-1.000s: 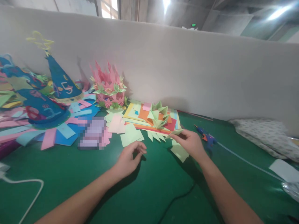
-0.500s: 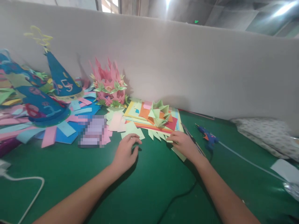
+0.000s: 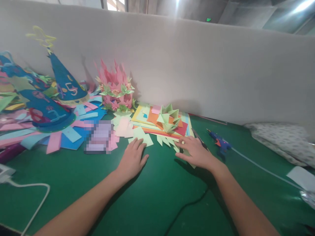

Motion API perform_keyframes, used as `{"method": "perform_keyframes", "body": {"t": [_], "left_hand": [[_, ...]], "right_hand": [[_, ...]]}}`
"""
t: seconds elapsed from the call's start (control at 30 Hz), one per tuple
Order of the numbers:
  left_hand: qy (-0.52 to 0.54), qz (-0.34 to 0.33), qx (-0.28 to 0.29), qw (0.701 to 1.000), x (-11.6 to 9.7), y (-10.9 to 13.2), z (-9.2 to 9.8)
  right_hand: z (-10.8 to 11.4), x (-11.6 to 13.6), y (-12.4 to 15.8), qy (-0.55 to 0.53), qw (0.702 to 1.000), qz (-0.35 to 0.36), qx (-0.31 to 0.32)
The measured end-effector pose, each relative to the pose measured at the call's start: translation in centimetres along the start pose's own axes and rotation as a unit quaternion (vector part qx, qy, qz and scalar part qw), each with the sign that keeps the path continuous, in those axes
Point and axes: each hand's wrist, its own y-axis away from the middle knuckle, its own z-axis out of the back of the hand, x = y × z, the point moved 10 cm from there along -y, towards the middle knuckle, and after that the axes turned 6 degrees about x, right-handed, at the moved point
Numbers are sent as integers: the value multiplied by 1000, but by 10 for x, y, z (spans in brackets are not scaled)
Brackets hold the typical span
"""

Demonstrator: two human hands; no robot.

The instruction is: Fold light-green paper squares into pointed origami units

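My left hand (image 3: 133,159) rests palm down with its fingers stretched out, holding nothing. Its fingertips are at the near edge of some pale green paper squares (image 3: 140,135). Over to the right, my right hand (image 3: 194,151) has its fingers spread and partly covers a light green paper piece. Several folded pale green paper leaves (image 3: 164,141) lie just left of its fingertips. Beyond them a pale green folded paper ring (image 3: 169,118) sits on a stack of coloured paper (image 3: 150,130).
A blue hot glue gun (image 3: 221,144) lies right of my right hand, its cord running across the green table (image 3: 152,203). Pink paper crowns (image 3: 116,85) and blue cone hats (image 3: 67,80) stand at the back left. A pixelated rectangle (image 3: 99,136) lies left of the squares.
My right hand has gone from a pinch at the folded green leaves to spread fingers, slightly right and nearer. The left hand's curled fingers have straightened and lowered.
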Motion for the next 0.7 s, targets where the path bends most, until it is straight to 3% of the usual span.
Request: {"method": "perform_keyframes", "body": {"t": [0.17,0.43,0.7], "left_hand": [[-12,-9,1,1000,-3,-1,5],[-17,0,50,999,-11,-2,9],[-3,9,48,999,-9,0,6]], "right_hand": [[-3,-7,-3,24,999,-17,-13],[-1,-20,-5,35,995,-37,-81],[-3,-18,-4,89,990,-29,-104]]}}
